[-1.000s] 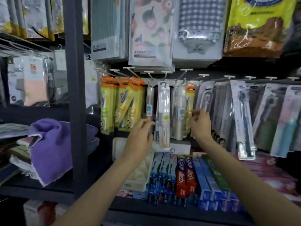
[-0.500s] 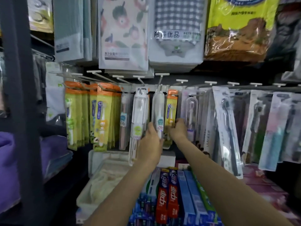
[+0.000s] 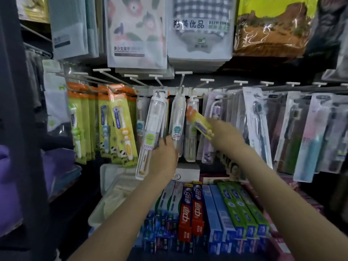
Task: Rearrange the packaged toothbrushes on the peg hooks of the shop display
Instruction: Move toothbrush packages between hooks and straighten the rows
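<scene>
Right hand (image 3: 224, 135): grips yellow toothbrush pack (image 3: 200, 123), apparently off its hook.
Left hand (image 3: 165, 157): holds clear pack (image 3: 150, 132) aside.
Advice: thread hang-hole squarely onto the peg.

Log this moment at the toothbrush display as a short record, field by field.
setting: shop display with peg hooks
left hand: at the lower part of a clear toothbrush pack that hangs tilted on its hook; grip blurred
right hand: holds a yellow-and-orange toothbrush pack, tilted, off the hooks
matching stock: yellow-and-orange packs hang on the hooks to the left
right of the hands: dark and pastel toothbrush packs on hooks
below: toothpaste boxes lying in rows
above: bagged towels
</scene>
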{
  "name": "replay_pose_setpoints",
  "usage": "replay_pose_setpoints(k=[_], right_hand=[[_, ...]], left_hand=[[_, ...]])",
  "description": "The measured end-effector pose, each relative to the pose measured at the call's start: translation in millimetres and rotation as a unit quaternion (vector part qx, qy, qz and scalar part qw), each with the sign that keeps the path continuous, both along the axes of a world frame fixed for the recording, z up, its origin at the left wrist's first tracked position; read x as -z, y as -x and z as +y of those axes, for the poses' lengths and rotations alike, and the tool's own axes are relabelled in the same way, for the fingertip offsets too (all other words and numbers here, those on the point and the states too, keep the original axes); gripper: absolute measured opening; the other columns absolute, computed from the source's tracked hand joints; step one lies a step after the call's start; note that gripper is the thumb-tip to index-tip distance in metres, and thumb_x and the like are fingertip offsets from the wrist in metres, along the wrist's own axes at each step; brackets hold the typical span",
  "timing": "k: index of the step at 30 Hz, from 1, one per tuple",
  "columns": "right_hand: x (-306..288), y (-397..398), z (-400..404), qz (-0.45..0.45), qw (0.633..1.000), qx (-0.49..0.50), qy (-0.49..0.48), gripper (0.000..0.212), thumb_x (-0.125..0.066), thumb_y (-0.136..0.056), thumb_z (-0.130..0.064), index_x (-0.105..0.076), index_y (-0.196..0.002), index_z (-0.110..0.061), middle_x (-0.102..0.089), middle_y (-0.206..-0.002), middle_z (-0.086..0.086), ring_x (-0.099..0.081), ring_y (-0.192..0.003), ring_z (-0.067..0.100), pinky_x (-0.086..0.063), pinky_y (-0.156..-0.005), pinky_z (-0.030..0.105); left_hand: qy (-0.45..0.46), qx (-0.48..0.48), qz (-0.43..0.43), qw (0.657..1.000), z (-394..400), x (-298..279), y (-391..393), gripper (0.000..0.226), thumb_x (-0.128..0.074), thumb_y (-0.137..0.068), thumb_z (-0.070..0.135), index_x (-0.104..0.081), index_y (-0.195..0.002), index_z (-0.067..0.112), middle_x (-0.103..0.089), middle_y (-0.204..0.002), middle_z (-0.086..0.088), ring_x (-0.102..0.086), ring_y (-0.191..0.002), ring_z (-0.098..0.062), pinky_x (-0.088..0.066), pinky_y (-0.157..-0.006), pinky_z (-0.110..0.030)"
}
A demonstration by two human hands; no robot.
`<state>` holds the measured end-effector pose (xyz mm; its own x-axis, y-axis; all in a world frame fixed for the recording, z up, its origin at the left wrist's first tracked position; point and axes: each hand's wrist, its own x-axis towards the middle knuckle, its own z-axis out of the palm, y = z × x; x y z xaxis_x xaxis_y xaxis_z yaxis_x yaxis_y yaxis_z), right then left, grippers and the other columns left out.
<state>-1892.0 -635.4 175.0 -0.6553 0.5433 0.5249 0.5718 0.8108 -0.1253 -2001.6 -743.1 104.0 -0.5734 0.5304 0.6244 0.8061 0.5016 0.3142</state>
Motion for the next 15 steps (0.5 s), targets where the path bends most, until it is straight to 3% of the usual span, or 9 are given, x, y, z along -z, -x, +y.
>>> replay_pose_setpoints(k=[2, 4, 7, 12, 15], right_hand=[[-8.2, -11.3, -1.5, -0.104, 0.994, 0.015, -0.007, 0.035, -0.05, -0.089, -0.012, -0.046, -0.124, -0.013, -0.057, -0.115, 0.013, -0.056, -0.1, 0.031, -0.038, -0.069, 0.031], [-13.5, -24.1, -6.8, -0.124, 0.992, 0.017, 0.012, 0.042, -0.046, -0.091, -0.012, -0.037, -0.132, -0.011, -0.056, -0.117, 0.014, -0.055, -0.098, 0.031, -0.037, -0.069, 0.03], [-18.1, -43.4, -20.4, -0.045, 0.991, -0.048, 0.115, 0.056, -0.047, -0.092, -0.01, -0.021, -0.141, -0.013, -0.054, -0.108, 0.012, -0.05, -0.086, 0.025, -0.037, -0.069, 0.029], [3.7, -55.3, -42.9, 0.011, 0.956, -0.167, 0.24, 0.034, -0.061, -0.082, -0.005, -0.04, -0.107, -0.015, -0.048, -0.085, -0.004, -0.05, -0.079, 0.014, -0.037, -0.059, 0.021], [18.5, -45.2, -55.5, 0.034, 0.936, -0.227, 0.267, 0.028, -0.061, -0.081, -0.001, -0.049, -0.103, -0.013, -0.054, -0.091, 0.002, -0.053, -0.084, 0.018, -0.043, -0.07, 0.026]], left_hand=[[-0.002, 0.003, -0.003, 1.0, 0.0, 0.6, -0.6, 0.038, -0.045, -0.096, 0.024, -0.034, -0.129, 0.006, -0.047, -0.124, -0.014, -0.056, -0.1, -0.032, -0.042, -0.075, -0.038], [-0.01, 0.015, -0.013, 1.0, 0.2, 1.6, -1.1, 0.036, -0.046, -0.096, 0.02, -0.036, -0.127, 0.005, -0.051, -0.121, -0.015, -0.057, -0.1, -0.032, -0.044, -0.076, -0.039], [-0.019, 0.044, -0.037, 0.998, -3.4, 0.2, -5.2, 0.039, -0.046, -0.093, 0.008, -0.033, -0.129, 0.002, -0.053, -0.117, -0.017, -0.057, -0.098, -0.034, -0.046, -0.078, -0.041], [-0.061, 0.109, 0.009, 0.992, -30.5, 3.6, -16.1, 0.054, -0.046, -0.091, 0.007, -0.025, -0.14, 0.009, -0.038, -0.135, -0.012, -0.057, -0.092, -0.029, -0.047, -0.069, -0.037], [-0.092, 0.135, 0.044, 0.986, -58.8, 8.4, -11.4, 0.046, -0.045, -0.091, 0.006, -0.034, -0.135, 0.009, -0.044, -0.127, -0.009, -0.058, -0.087, -0.026, -0.049, -0.07, -0.04]])
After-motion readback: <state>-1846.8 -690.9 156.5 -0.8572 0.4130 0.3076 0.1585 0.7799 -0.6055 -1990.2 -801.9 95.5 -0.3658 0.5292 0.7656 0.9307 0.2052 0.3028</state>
